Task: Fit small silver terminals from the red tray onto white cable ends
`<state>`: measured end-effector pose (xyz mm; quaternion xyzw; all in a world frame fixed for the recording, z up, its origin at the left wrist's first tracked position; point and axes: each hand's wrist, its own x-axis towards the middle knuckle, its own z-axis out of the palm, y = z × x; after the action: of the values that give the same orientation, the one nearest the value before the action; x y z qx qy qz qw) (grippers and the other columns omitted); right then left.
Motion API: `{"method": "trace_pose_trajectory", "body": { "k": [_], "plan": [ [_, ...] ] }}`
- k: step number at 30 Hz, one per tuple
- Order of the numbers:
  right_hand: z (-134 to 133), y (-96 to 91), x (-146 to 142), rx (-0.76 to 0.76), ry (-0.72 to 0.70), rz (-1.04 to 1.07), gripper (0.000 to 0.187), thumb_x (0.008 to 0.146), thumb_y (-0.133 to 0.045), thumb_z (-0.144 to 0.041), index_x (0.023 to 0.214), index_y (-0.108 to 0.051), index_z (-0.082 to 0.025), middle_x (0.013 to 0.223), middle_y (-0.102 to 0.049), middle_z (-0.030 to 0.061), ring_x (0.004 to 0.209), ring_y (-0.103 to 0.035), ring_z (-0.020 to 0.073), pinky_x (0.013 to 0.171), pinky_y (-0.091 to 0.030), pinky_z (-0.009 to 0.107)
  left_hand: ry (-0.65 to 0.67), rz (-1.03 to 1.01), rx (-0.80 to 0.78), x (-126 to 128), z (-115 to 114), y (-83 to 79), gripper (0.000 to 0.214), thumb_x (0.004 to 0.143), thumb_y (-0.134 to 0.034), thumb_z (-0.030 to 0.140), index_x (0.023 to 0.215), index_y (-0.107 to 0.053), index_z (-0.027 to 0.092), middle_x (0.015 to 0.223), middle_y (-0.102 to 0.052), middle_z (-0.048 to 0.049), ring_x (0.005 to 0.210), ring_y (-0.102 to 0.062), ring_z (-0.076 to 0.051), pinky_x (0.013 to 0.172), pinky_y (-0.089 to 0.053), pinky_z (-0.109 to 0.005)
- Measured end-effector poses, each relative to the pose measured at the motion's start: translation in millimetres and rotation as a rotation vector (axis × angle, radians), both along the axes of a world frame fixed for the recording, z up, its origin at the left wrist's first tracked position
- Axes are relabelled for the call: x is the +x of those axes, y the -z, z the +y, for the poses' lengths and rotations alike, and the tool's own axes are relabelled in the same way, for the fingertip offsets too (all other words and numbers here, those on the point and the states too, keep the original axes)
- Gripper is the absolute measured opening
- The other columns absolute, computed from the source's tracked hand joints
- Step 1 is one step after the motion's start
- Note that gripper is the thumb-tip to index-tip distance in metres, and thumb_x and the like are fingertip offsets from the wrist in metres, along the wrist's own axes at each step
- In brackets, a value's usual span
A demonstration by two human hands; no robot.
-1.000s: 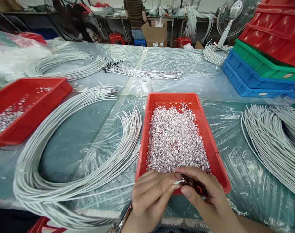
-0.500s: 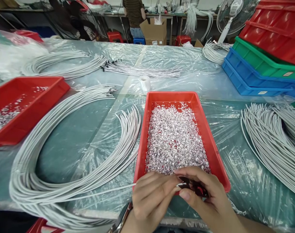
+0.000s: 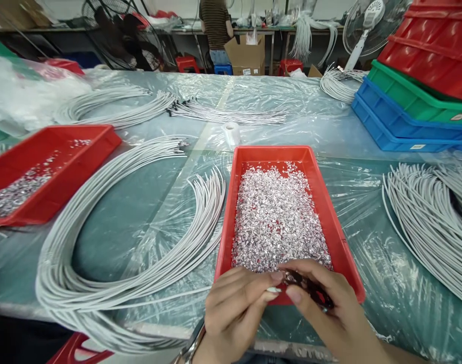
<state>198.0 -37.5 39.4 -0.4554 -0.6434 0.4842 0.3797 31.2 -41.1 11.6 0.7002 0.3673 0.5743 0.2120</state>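
At the near edge of the red tray [image 3: 227, 227], my left hand [image 3: 234, 303] is closed on one white cable [image 3: 189, 293]. The cable's pale end [image 3: 273, 290] pokes out between thumb and index finger, and its length trails left toward a coiled bundle of white cables [image 3: 59, 263]. My right hand [image 3: 340, 303] grips small dark snips [image 3: 310, 288], whose pointed end is beside the left fingertips. Fingers partly cover the snips, so whether they touch the cable is unclear. Shiny silvery scraps [image 3: 276, 217] cover much of the tray's bottom.
Another red tray [image 3: 75, 167] with scraps lies left. More white cables [image 3: 424, 217] lie right, below stacked blue trays [image 3: 405, 126]. A white tape roll [image 3: 231, 134] and a cable bundle [image 3: 231, 114] sit farther back. A person [image 3: 215, 30] stands behind the table.
The view has shifted slightly, so the surroundings appear farther right and lower. The snips have drawn back a little from the cable's end, which shows more plainly. Both hands keep their grip.
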Motion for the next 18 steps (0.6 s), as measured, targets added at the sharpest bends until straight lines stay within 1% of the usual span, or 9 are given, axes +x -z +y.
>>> {"method": "trace_pose_trajectory", "body": {
  "k": [2, 4, 6, 8, 10, 12, 13, 15, 18],
  "plan": [
    [4, 1.4, 5, 0.029, 0.001, -0.059, 0.013, 0.087, -0.057, -0.026, 0.1, -0.06, -0.026, 0.078, -0.067, 0.0003, 0.067, -0.063, 0.0147, 0.054, -0.051, 0.021, -0.009, -0.03, -0.045, 1, 1, -2.0, 0.02, 0.084, -0.056, 0.007, 0.1, -0.065, 0.015, 0.085, -0.073, -0.0061, 0.062, -0.065, -0.013, 0.056, -0.05, -0.026],
    [7, 2.1, 8, 0.057, -0.027, -0.06, 0.015, 0.088, -0.057, -0.027, 0.103, -0.059, -0.027, 0.076, -0.066, -0.0002, 0.067, -0.062, 0.015, 0.052, -0.05, 0.02, -0.017, -0.038, -0.079, 2, 2, -3.8, 0.018, 0.085, -0.057, 0.009, 0.098, -0.066, 0.016, 0.083, -0.074, -0.0056, 0.06, -0.065, -0.013, 0.056, -0.051, -0.026],
    [8, 1.7, 10, 0.064, -0.07, 0.012, 0.021, 0.087, -0.059, -0.026, 0.107, -0.057, -0.03, 0.078, -0.066, -0.0012, 0.071, -0.063, 0.0148, 0.054, -0.05, 0.019, -0.026, -0.034, -0.091, 3, 3, -4.8, 0.016, 0.085, -0.058, 0.01, 0.096, -0.067, 0.016, 0.08, -0.074, -0.0047, 0.059, -0.065, -0.013, 0.055, -0.051, -0.025],
    [8, 0.5, 8, 0.052, -0.099, 0.113, 0.028, 0.082, -0.065, -0.026, 0.108, -0.056, -0.032, 0.081, -0.066, -0.0022, 0.069, -0.062, 0.0128, 0.054, -0.049, 0.017, -0.024, -0.024, -0.096, 5, 3, -5.2, 0.016, 0.085, -0.058, 0.01, 0.095, -0.067, 0.016, 0.078, -0.073, -0.0034, 0.059, -0.065, -0.013, 0.055, -0.051, -0.025],
    [8, -1.1, 5, 0.036, -0.07, 0.178, 0.027, 0.079, -0.069, -0.023, 0.103, -0.058, -0.031, 0.078, -0.064, -0.0036, 0.057, -0.056, 0.009, 0.048, -0.044, 0.015, -0.015, -0.01, -0.089, 6, 3, -4.9, 0.017, 0.084, -0.058, 0.008, 0.097, -0.067, 0.016, 0.078, -0.073, -0.0022, 0.06, -0.065, -0.012, 0.056, -0.051, -0.025],
    [8, -2.9, 2, 0.006, -0.021, 0.181, 0.022, 0.078, -0.067, -0.018, 0.095, -0.059, -0.029, 0.067, -0.058, -0.006, 0.046, -0.043, 0.0067, 0.041, -0.036, 0.014, -0.007, 0.008, -0.085, 6, 3, -4.3, 0.019, 0.084, -0.058, 0.007, 0.098, -0.066, 0.017, 0.081, -0.073, -0.0018, 0.063, -0.065, -0.011, 0.057, -0.051, -0.024],
    [8, -3.9, 0, -0.02, -0.005, 0.169, 0.02, 0.079, -0.065, -0.015, 0.092, -0.059, -0.029, 0.063, -0.053, -0.007, 0.045, -0.037, 0.0068, 0.04, -0.032, 0.015, -0.004, 0.015, -0.085, 6, 3, -4.0, 0.019, 0.084, -0.059, 0.007, 0.099, -0.065, 0.017, 0.082, -0.073, -0.0019, 0.064, -0.066, -0.011, 0.057, -0.051, -0.024],
    [8, -6.1, -1, -0.078, -0.011, 0.149, 0.016, 0.08, -0.062, -0.015, 0.088, -0.058, -0.028, 0.057, -0.043, -0.008, 0.045, -0.031, 0.0079, 0.04, -0.028, 0.017, -0.005, 0.023, -0.084, 7, 3, -3.5, 0.018, 0.083, -0.059, 0.008, 0.098, -0.065, 0.016, 0.081, -0.073, -0.002, 0.063, -0.066, -0.011, 0.057, -0.05, -0.024],
    [8, -8.3, -1, -0.143, -0.032, 0.139, 0.008, 0.082, -0.059, -0.017, 0.083, -0.058, -0.026, 0.055, -0.035, -0.0083, 0.045, -0.028, 0.009, 0.041, -0.024, 0.019, -0.008, 0.026, -0.076, 6, 3, -2.8, 0.016, 0.084, -0.059, 0.008, 0.097, -0.065, 0.015, 0.079, -0.072, -0.0021, 0.062, -0.065, -0.011, 0.056, -0.049, -0.024]
  ]
}}
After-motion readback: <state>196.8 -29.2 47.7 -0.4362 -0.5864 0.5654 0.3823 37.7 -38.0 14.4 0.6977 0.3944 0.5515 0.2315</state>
